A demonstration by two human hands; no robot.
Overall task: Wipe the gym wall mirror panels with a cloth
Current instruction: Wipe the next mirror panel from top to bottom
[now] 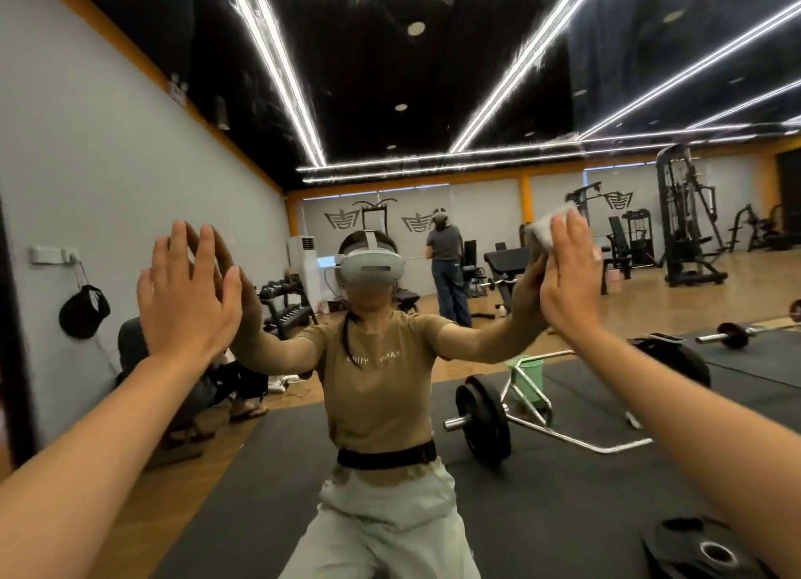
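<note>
The wall mirror [433, 101] fills almost the whole view and reflects the gym and me. My left hand [186, 292] lies flat against the glass at the left, fingers straight and spread, meeting its own reflection. My right hand [568, 279] presses a light grey cloth [548, 227] against the mirror at the right with straight fingers. Only the cloth's top edge and its reflection show past my fingertips.
A dark vertical frame edge [11, 340] bounds the mirror at far left. Weight plates [711, 548] lie at the bottom right near my arm. Reflected in the glass are a barbell, a green bucket, black mats, gym machines and another person standing far back.
</note>
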